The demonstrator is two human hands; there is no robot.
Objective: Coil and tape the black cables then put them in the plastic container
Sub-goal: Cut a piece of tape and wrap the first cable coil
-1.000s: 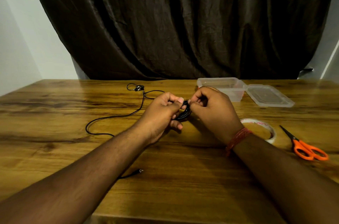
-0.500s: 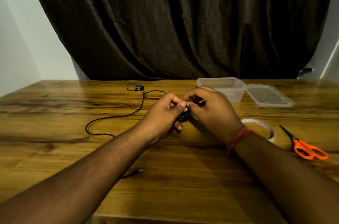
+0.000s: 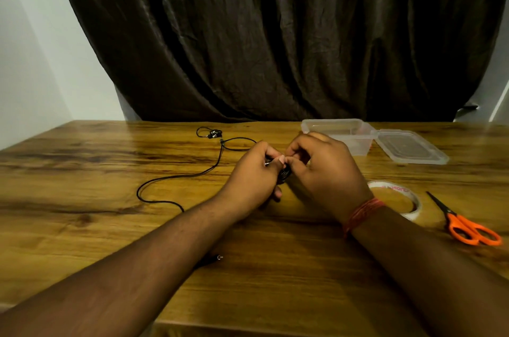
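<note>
Both hands meet over the middle of the wooden table. My left hand (image 3: 252, 174) grips a small black cable coil (image 3: 285, 174), mostly hidden between the hands, with a metal plug tip showing by its thumb. My right hand (image 3: 327, 171) pinches the same coil from the right. A second black cable (image 3: 179, 176) lies uncoiled on the table to the left, its earpiece end (image 3: 213, 133) at the back and its plug (image 3: 219, 257) near my left forearm. The clear plastic container (image 3: 334, 127) stands open behind my right hand.
The container's lid (image 3: 410, 147) lies to the right of the container. A roll of clear tape (image 3: 396, 198) sits by my right wrist, orange-handled scissors (image 3: 468, 226) further right. A dark curtain hangs behind the table.
Both hands have kept working the coil in place; my left thumb and right fingers have drawn closer together over it. The loose cable has not moved.
</note>
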